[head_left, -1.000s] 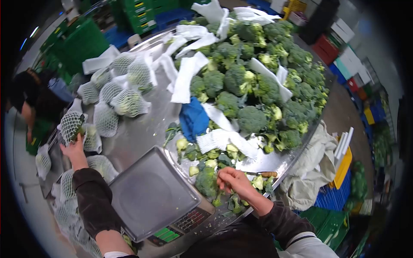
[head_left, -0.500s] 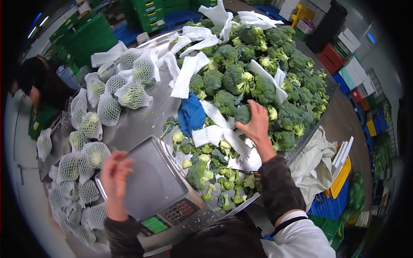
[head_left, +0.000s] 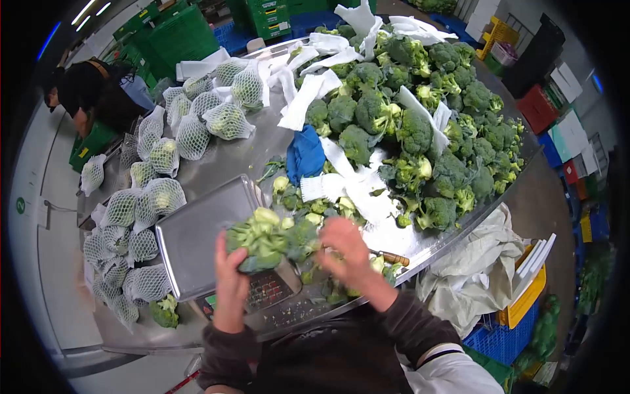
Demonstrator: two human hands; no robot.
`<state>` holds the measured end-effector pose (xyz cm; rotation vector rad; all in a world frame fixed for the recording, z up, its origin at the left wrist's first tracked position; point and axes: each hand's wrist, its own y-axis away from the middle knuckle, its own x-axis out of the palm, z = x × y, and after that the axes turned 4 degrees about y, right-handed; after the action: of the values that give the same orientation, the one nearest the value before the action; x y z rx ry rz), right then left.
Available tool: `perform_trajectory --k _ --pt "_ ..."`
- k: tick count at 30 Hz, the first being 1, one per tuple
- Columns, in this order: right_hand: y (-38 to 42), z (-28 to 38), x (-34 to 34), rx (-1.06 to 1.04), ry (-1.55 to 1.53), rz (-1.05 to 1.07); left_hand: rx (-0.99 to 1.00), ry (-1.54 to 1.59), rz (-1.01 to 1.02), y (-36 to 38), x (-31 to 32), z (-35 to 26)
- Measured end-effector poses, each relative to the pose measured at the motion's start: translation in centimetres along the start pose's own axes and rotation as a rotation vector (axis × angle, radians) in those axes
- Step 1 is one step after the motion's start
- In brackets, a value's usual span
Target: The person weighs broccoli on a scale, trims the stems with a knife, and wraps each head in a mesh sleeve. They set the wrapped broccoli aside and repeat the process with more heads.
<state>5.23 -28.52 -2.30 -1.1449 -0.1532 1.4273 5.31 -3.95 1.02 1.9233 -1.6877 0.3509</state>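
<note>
your steel surface (head_left: pixel 216 157) carries a broad heap of loose broccoli (head_left: pixel 420 125) on the right, netted broccoli heads (head_left: pixel 164 164) on the left, white foam sleeves (head_left: pixel 305 98), a blue cloth (head_left: pixel 305 154), a scale (head_left: pixel 203 240) and a knife (head_left: pixel 392 258) near the front edge.

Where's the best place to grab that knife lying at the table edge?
Take the knife by its wooden handle, coming from the right. The handle points outward toward the table rim, free and exposed, while the blade end runs under the right hand and broccoli scraps.
</note>
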Motion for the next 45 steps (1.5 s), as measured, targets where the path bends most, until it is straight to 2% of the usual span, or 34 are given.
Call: perform_trajectory --k 1,2,3,4,5,6,7,8,11,12,13,14,15,16,18,20,21,22,24,26,28,31,32,33,34,35,36,38,40,41,44,45 --pt "-0.2 -1.4 -0.7 0.241 0.097 -0.069 0.005 -0.005 -0.01 0.0 -1.4 -1.7" --pt "-0.4 -2.9 -1.4 0.479 0.195 -0.131 0.23 -0.549 -0.036 0.0 -2.7 -3.3" --pt "-0.2 -4.9 -1.9 0.485 0.369 -0.132 0.448 -1.094 -0.064 0.3 -3.4 -4.3" --pt "0.2 -6.9 -2.1 0.485 0.545 -0.137 0.451 -1.096 -0.08 0.2 -3.2 -4.8" --pt "1.0 -8.7 -2.0 0.478 0.537 -0.133 0.532 -1.344 -0.088 0.0 -2.8 -5.4" --pt "1.9 -10.2 -1.8 0.634 0.512 0.046 0.606 -1.593 -0.092 -0.1 -2.7 -5.8" --pt "2.0 -10.7 -1.9 0.783 0.485 0.226 0.548 -1.602 -0.066 -0.6 -3.6 -5.5" --pt "2.1 -11.0 -2.0 0.774 0.482 0.226 0.552 -1.602 -0.076 -0.7 -4.0 -5.4" --pt "1.2 -9.0 -3.3 0.76 0.192 0.154 0.587 -1.579 -0.183 -0.1 -3.9 -5.0" --pt "0.7 -7.6 -3.6 0.751 0.191 0.157 0.736 -1.461 -0.183 0.5 -2.1 -4.8" --pt "0.4 -5.9 -3.6 0.86 -0.148 0.087 0.88 -1.338 -0.183 1.0 -0.5 -4.2" --pt "0.3 -4.2 -3.5 0.957 -0.492 0.019 0.755 -1.235 -0.077 1.7 0.4 -3.1" --pt "0.4 -2.2 -3.1 1.054 -0.689 0.055 0.631 -1.126 0.022 2.4 1.4 -1.9" --pt "0.6 -0.4 -2.5 1.145 -0.887 0.093 0.404 -0.908 0.112 2.4 2.5 -0.2" --pt "1.7 1.8 -0.7 1.07 -1.478 0.258 0.092 -0.261 0.28 1.6 4.1 3.2" --pt "2.2 4.5 0.4 1.177 -1.633 0.404 -0.04 0.016 0.243 1.6 6.3 3.0" --pt "2.7 4.8 0.8 1.191 -1.637 0.502 -0.037 0.016 0.237 1.6 5.9 3.2" --pt "2.8 4.7 0.8 1.191 -1.493 0.58 -0.032 -0.047 0.174 1.4 5.3 3.6" --pt "2.5 3.1 0.4 0.73 -0.886 0.569 -0.027 -0.112 0.107 1.4 4.8 3.7" --pt "0.6 2.0 -0.8 0.686 -0.554 0.323 -0.03 -0.485 0.125 1.6 4.9 3.4" --pt "-3.5 3.3 -2.0 0.453 -0.263 0.184 -0.05 -0.568 0.099 2.5 6.1 3.6" --pt "-4.6 4.2 -1.3 0.399 -0.203 0.239 -0.23 -0.458 0.152 3.1 6.4 4.8" --pt "-4.5 3.9 -1.0 0.453 -0.28 0.185 -0.321 -0.361 0.293 3.2 6.1 4.3" --pt "-4.4 3.6 -0.7 0.505 -0.359 0.135 -0.403 -0.146 0.265 3.2 5.8 4.4" --pt "-4.3 3.2 -0.2 0.675 -0.584 -0.022 -0.478 0.075 0.231 3.3 5.3 4.8" --pt "-4.4 3.0 -0.5 0.901 -0.816 -0.053 -0.423 0.307 0.309 3.1 4.1 6.1" --pt "-4.6 2.7 -0.9 1.13 -1.043 -0.081 -0.399 0.317 0.382 3.0 3.4 6.1" --pt "-3.5 2.1 0.5 1.171 -1.173 0.032 -0.149 0.076 0.237 3.4 4.5 7.8" --pt "-1.6 2.6 3.6 0.543 -0.72 0.082 0.018 0.081 0.107 3.9 5.3 9.0" --pt "-1.0 3.3 3.7 0.564 -0.766 0.026 0.014 0.112 0.083 4.1 5.2 9.3" --pt "-1.8 4.9 3.4 0.6 -0.604 -0.044 0.059 0.129 0.013 4.9 5.4 8.7" --pt "-1.5 4.6 3.7 0.527 -0.431 -0.001 0.1 0.104 -0.002 5.1 5.4 8.4"
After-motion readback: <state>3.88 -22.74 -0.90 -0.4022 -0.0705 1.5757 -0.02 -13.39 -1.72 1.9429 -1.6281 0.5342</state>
